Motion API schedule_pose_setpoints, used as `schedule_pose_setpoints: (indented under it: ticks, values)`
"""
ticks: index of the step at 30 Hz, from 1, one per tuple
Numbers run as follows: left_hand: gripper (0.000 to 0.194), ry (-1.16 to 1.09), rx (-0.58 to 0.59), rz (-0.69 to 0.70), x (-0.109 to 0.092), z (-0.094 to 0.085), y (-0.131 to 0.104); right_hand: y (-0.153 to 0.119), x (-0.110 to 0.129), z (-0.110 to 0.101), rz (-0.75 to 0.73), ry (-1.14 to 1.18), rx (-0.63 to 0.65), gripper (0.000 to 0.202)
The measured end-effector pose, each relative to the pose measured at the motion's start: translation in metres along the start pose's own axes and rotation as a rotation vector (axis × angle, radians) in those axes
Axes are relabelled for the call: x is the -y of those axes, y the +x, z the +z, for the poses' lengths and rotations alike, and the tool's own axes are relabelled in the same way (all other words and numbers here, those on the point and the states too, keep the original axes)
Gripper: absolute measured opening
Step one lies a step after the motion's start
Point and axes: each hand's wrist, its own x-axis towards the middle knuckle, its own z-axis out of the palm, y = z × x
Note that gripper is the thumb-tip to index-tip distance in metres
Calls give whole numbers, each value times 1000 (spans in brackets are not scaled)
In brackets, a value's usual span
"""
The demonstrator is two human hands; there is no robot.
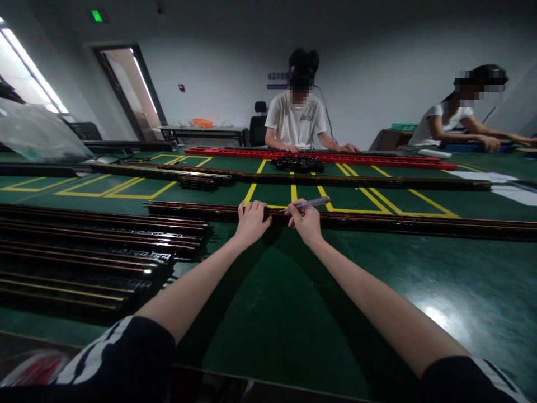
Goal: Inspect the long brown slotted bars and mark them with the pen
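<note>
A long dark rail point(377, 222) with copper-coloured lines runs across the green table in front of me. My left hand point(250, 225) is closed over it, fingers on top and thumb at the near side. Just to the right, my right hand point(306, 223) pinches a pen point(314, 202) with a clear barrel. The pen slants, its tip down by the rail; I cannot tell whether the tip touches. Several similar dark rails point(84, 232) lie stacked at the left.
Farther back lie another long dark rail point(356, 180), a black heap of small parts point(297, 163) and a red slotted rail point(235, 154). One person point(296, 120) works across the table point(268, 313), another point(447, 123) at the right. A plastic bag point(39, 131) sits at the left.
</note>
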Motion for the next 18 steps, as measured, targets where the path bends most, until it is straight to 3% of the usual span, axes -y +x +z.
schedule_pose_setpoints:
  ticks: [18]
  values:
    - [38, 7, -31, 56, 2, 1, -3, -1, 0, 1, 6, -15, -8, 39]
